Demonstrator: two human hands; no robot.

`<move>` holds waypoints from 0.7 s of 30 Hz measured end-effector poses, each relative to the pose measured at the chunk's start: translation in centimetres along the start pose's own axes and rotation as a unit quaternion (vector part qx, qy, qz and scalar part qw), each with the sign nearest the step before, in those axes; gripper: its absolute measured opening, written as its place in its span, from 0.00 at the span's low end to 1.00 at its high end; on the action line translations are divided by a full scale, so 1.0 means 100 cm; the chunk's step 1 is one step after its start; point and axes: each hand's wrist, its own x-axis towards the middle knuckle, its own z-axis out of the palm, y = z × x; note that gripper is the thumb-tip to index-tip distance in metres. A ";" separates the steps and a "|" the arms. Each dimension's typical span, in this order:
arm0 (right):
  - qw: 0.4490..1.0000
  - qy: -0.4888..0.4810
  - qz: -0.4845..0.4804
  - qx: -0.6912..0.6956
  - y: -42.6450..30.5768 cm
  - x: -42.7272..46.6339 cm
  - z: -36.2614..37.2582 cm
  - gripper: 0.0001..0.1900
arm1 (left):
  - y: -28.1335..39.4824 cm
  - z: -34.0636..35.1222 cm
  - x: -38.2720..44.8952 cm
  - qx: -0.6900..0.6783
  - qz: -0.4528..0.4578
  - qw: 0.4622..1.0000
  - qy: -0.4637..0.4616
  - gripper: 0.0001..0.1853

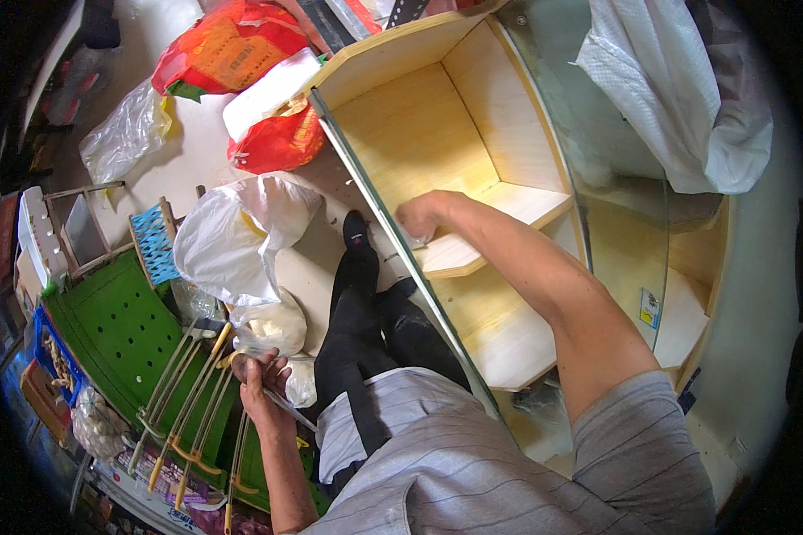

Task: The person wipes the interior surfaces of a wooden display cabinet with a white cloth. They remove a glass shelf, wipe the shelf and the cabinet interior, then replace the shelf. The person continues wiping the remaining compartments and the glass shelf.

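Note:
My right hand [423, 212] reaches into a wooden shelf cabinet [408, 127] with a glass side. It grips a pale crumpled piece of cloth or film [413, 241], held near the glass edge just above the middle shelf [458, 254]. Low on the left, my left hand [268, 384] is closed around a slim tool. The tool has a round brown end [241, 366] and a grey metal shaft or blade [293, 409] pointing back towards my waist. Its exact kind cannot be made out.
A green perforated panel [120, 328] bears several long rods with yellow ends [187, 408]. White bags [241, 234] and red bags [281, 144] lie on the floor beyond. A white woven sack [669, 87] lies over glass at the right. A second shelf unit [689, 294] stands below it.

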 end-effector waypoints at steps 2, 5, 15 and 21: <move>0.999 -0.017 0.041 -0.005 -0.002 0.005 0.001 0.25 | -0.003 -0.009 -0.004 -0.005 0.002 1.000 0.001 0.21; 0.997 -0.026 0.074 -0.023 -0.019 -0.022 -0.008 0.26 | -0.015 -0.025 -0.007 -0.031 -0.001 0.999 0.009 0.21; 0.992 -0.045 -0.027 0.117 -0.018 -0.091 -0.020 0.10 | -0.036 -0.039 -0.035 -0.041 -0.004 0.999 0.018 0.19; 0.855 -0.060 -0.406 0.316 -0.064 -0.168 0.016 0.25 | -0.053 -0.053 -0.042 -0.041 -0.005 0.999 0.007 0.20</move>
